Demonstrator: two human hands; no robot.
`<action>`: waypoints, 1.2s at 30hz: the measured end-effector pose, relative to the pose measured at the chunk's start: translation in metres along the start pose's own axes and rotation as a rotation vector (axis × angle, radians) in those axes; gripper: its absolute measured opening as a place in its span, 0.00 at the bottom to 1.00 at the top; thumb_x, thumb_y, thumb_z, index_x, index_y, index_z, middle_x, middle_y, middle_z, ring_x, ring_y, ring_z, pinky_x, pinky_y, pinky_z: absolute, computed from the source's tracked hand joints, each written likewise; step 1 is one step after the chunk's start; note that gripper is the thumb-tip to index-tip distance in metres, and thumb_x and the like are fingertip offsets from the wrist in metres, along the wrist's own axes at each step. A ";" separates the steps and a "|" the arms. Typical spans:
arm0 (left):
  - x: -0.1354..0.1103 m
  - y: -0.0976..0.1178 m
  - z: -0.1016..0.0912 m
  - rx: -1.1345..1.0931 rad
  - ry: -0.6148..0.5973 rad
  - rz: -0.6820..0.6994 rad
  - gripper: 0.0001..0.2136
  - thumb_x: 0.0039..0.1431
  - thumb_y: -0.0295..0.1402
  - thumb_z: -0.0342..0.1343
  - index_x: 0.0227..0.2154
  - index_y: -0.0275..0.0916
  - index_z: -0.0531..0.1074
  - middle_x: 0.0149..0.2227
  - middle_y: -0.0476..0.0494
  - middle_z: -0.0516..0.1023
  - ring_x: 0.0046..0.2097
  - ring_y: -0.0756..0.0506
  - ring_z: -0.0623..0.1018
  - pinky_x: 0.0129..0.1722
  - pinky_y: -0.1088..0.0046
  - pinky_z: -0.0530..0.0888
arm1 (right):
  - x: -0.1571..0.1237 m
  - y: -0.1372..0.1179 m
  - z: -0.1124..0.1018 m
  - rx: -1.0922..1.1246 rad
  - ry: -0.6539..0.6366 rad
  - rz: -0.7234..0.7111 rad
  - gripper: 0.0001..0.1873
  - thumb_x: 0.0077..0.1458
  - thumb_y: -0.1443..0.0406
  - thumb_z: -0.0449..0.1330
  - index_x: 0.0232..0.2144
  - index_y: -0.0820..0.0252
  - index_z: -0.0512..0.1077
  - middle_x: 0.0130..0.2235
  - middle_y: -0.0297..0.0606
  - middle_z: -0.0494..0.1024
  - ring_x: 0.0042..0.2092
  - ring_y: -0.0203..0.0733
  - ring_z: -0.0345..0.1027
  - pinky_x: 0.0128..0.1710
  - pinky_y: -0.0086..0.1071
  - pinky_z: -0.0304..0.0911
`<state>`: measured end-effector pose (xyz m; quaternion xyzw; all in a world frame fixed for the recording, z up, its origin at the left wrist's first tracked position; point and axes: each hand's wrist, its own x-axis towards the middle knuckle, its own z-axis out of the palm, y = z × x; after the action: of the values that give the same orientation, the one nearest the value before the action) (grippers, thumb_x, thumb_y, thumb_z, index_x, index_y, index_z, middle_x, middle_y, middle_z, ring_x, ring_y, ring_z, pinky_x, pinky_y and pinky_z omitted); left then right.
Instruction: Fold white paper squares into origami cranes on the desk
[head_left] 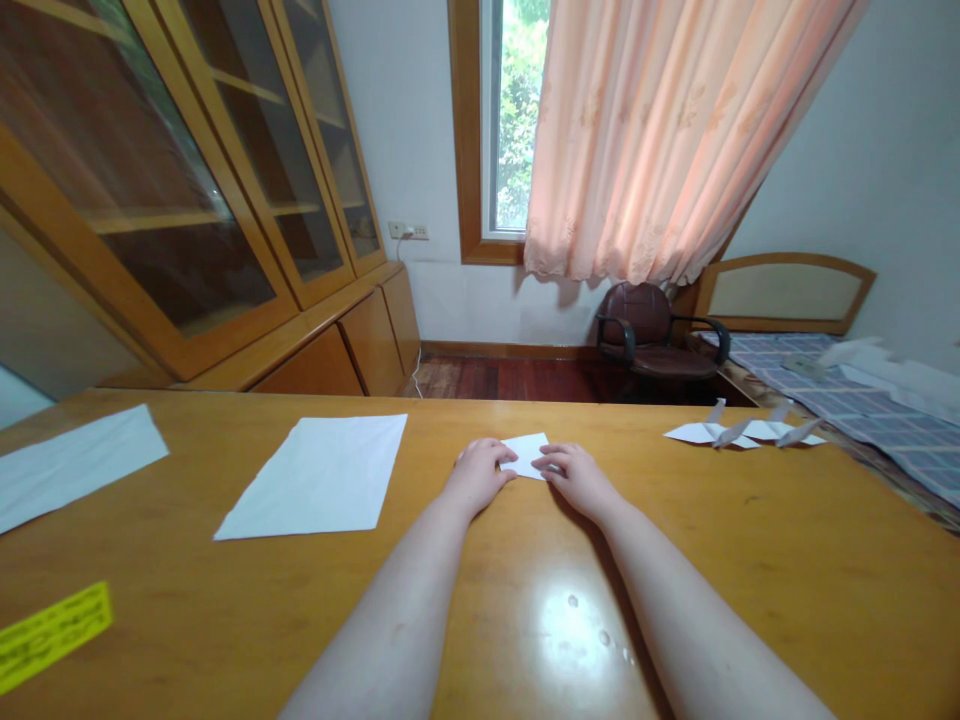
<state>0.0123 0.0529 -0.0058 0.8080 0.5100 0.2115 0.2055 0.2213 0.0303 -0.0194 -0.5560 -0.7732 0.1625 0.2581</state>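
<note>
A small folded piece of white paper (528, 452) lies on the wooden desk between my two hands. My left hand (481, 476) grips its left edge, with the thumb and fingers closed around that side. On the opposite side, my right hand (574, 478) has its bent fingers over the right edge and holds it against the desk. To the right, a row of folded white paper figures (739, 430) with raised points stands near the far edge. A flat white sheet (319, 475) rests left of my hands.
Another white sheet (75, 465) lies at the far left of the desk (225, 620), above a yellow label (56, 635) with dark writing. Beyond the desk are a glass-door cabinet (307, 290), a brown armchair (652, 335) and a bed with a checked cover (840, 390).
</note>
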 end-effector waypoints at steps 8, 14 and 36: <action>0.002 -0.006 0.002 0.056 0.080 -0.074 0.08 0.53 0.32 0.58 0.36 0.47 0.77 0.43 0.49 0.76 0.48 0.45 0.70 0.51 0.68 0.64 | 0.001 -0.001 -0.003 -0.012 -0.046 -0.013 0.12 0.54 0.65 0.57 0.40 0.48 0.76 0.50 0.37 0.74 0.50 0.46 0.64 0.53 0.44 0.55; 0.003 -0.009 0.001 0.051 0.110 -0.067 0.08 0.53 0.31 0.57 0.34 0.48 0.78 0.42 0.50 0.77 0.46 0.45 0.71 0.49 0.69 0.65 | -0.001 -0.005 -0.004 0.001 -0.034 -0.013 0.11 0.53 0.64 0.58 0.39 0.48 0.77 0.48 0.37 0.75 0.49 0.46 0.64 0.52 0.44 0.55; -0.001 -0.002 0.002 0.123 -0.020 -0.170 0.22 0.51 0.44 0.57 0.50 0.52 0.70 0.61 0.46 0.61 0.64 0.36 0.52 0.61 0.52 0.48 | -0.001 -0.020 -0.011 0.168 0.058 -0.054 0.12 0.55 0.60 0.55 0.35 0.56 0.77 0.40 0.41 0.79 0.43 0.44 0.70 0.49 0.39 0.59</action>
<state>0.0116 0.0530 -0.0086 0.7750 0.5867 0.1536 0.1778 0.2127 0.0221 0.0002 -0.5157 -0.7638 0.2035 0.3304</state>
